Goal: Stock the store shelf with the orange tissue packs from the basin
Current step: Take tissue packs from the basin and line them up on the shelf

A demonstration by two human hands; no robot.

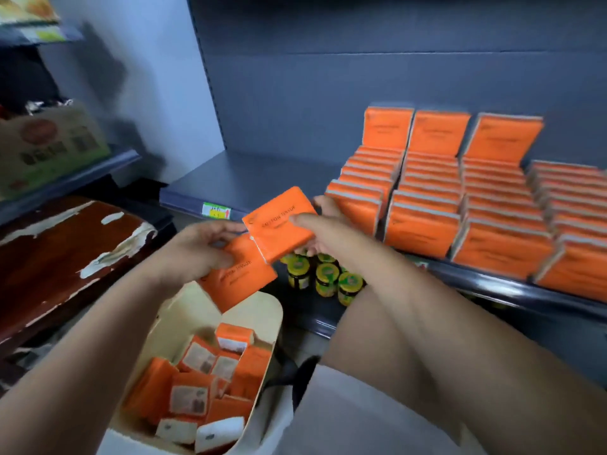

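My right hand (320, 229) grips an orange tissue pack (279, 221) just in front of the shelf edge. Below and left of it, my left hand (197, 251) holds a second orange tissue pack (239, 277) above the basin. The two packs touch at their corners. The cream basin (262, 310) sits low at centre left with several orange packs (203, 379) lying loose inside. On the dark grey shelf (249, 178), rows of orange packs (460, 198) fill the right side, and its left part is bare.
Small yellow-lidded jars (325, 277) stand on the lower shelf under my right hand. A worn brown wooden surface (59, 257) lies at left, with a cardboard box (46, 146) on a side shelf above it. A yellow price tag (215, 210) marks the shelf edge.
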